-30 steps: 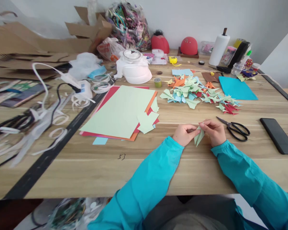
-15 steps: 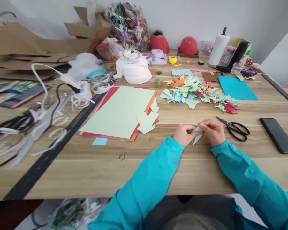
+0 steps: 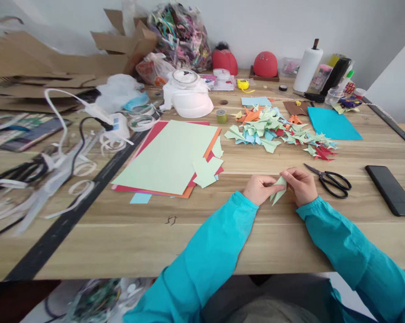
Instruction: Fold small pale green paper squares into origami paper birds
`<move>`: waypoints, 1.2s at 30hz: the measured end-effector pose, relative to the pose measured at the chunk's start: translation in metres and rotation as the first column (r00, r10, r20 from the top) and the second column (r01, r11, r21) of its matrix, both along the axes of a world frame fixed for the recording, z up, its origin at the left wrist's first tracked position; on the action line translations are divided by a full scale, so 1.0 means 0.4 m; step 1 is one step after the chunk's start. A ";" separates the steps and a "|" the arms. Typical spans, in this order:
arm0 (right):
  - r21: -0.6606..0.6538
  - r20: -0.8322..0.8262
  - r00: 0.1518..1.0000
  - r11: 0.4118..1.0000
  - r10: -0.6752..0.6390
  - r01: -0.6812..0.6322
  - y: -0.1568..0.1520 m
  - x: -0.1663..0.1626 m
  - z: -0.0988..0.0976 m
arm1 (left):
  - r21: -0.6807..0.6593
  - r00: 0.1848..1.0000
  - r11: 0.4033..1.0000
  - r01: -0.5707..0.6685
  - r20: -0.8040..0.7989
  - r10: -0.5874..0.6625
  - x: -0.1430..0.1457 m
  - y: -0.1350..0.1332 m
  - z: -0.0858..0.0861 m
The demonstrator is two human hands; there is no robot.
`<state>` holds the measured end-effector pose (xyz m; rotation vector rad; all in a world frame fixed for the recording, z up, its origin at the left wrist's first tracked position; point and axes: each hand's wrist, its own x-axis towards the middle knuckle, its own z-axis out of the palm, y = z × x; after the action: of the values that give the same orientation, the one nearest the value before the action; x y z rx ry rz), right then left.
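Observation:
Between my two hands is a small folded piece of pale green paper (image 3: pixel 278 195), its pointed ends hanging down. My left hand (image 3: pixel 258 188) pinches it from the left, thumb on top. My right hand (image 3: pixel 301 184) grips its upper right edge between thumb and fingers. Just right of that hand lie black-handled scissors (image 3: pixel 331 181). Beyond the hands spreads a heap of folded paper shapes (image 3: pixel 265 123) in green, orange, blue and red. Cut pale green pieces (image 3: pixel 207 172) lie to the left, beside a stack of coloured sheets (image 3: pixel 165 157) with pale green on top.
A black phone (image 3: pixel 391 190) lies at the right. Blue paper (image 3: pixel 333 123) rests behind the scissors, and a green spool (image 3: pixel 221 116) stands near the stack. White cords and a power strip (image 3: pixel 118 128) crowd the left. Red pincushion-like domes (image 3: pixel 265 64) sit along the wall.
The folded green paper has tilted slightly, and its lower points now show more apart. Both hands stay in nearly the same place, still gripping it.

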<state>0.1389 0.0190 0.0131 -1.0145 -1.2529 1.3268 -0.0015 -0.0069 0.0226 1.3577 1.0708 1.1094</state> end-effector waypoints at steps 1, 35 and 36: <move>-0.008 -0.008 1.000 1.000 -0.005 0.005 0.000 0.000 0.001 | -0.012 0.999 1.000 -0.001 0.051 0.001 0.000 0.002 -0.002; 0.564 0.429 0.902 0.796 -0.055 -0.220 -0.017 -0.007 -0.005 | -0.084 0.912 0.931 -0.356 0.186 0.366 -0.016 0.011 -0.029; 0.603 0.456 0.886 0.762 -0.087 -0.235 -0.018 -0.007 -0.006 | -0.084 0.909 0.928 -0.363 0.187 0.373 -0.015 0.011 -0.031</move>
<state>0.1362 0.0118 0.0107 -0.7828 -1.9600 0.5999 -0.0077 -0.0026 0.0100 1.0012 1.2247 1.4540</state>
